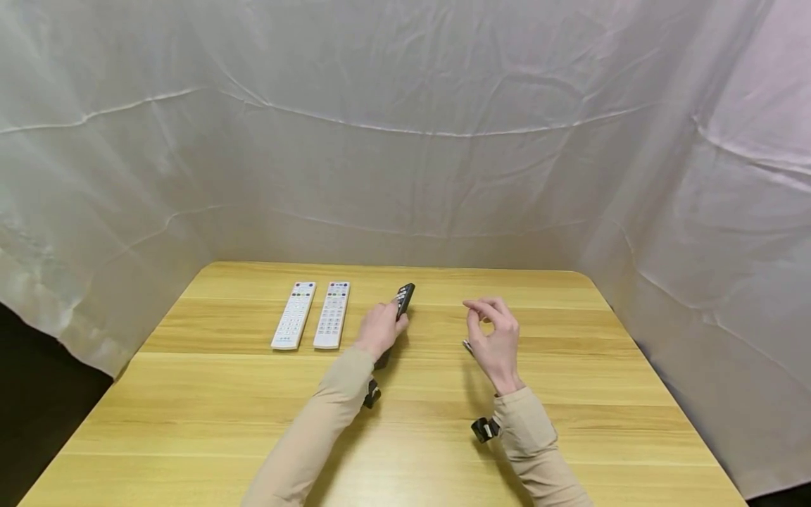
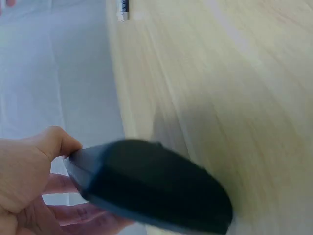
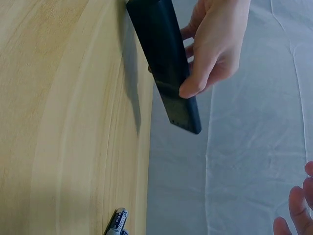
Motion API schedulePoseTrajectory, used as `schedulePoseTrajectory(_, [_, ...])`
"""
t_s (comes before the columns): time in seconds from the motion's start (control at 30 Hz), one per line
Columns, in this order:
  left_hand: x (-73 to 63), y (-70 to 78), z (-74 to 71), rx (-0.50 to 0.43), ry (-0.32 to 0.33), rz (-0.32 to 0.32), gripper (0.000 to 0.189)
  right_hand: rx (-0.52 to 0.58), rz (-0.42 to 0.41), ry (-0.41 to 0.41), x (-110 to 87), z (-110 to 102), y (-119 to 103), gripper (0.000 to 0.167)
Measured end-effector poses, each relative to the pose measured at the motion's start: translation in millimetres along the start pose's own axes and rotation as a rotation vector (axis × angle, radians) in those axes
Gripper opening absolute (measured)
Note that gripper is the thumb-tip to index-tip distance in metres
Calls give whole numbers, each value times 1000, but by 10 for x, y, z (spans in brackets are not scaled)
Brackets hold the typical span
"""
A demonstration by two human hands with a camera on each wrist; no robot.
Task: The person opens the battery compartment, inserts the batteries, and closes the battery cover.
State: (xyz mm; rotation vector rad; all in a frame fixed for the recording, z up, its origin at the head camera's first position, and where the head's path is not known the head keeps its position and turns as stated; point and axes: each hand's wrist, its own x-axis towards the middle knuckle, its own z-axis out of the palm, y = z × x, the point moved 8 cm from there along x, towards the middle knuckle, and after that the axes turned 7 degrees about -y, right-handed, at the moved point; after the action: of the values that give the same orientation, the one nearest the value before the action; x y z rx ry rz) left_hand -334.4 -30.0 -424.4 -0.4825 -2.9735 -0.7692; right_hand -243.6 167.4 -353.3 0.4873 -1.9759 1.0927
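My left hand (image 1: 379,329) grips a black remote control (image 1: 404,297) around its sides, thumb on one edge and fingers on the other. In the left wrist view the dark casing of the remote (image 2: 156,188) tilts over the wood. The right wrist view has the left hand (image 3: 215,54) holding it above its own shadow. My right hand (image 1: 496,343) hovers over the table with loosely bent fingers and nothing in them. Beneath that hand, small batteries (image 3: 117,221) lie on the wood, mostly hidden by the hand in the head view.
Two white remote controls, the left one (image 1: 294,317) and the right one (image 1: 332,315), lie side by side left of my left hand. The wooden table (image 1: 418,451) is bordered by a pale hanging sheet (image 1: 405,176) at the back and sides.
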Motion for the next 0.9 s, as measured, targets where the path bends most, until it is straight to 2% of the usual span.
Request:
schedulePoseTrajectory(0.2, [-23,-132,-23,-258,-39,-21,16,11,5,-11,3,-4,15,20])
schedulePoseTrajectory(0.4, [-75,-264,-14,-502,-60,-85,31,-4,23,-31,3,-2,34,21])
schedulePoseTrajectory(0.53, [-146,-324,67,-753,-128,-124,38,-13,31,-40,8,-2,44,20])
schedulePoseTrajectory(0.7, [-219,-319,142,-1054,-221,-141,44,-20,35,-52,18,-1,54,18])
schedulePoseTrajectory(0.9, [-300,-285,137,-1240,-259,-144,48,-30,71,-76,14,0,64,17])
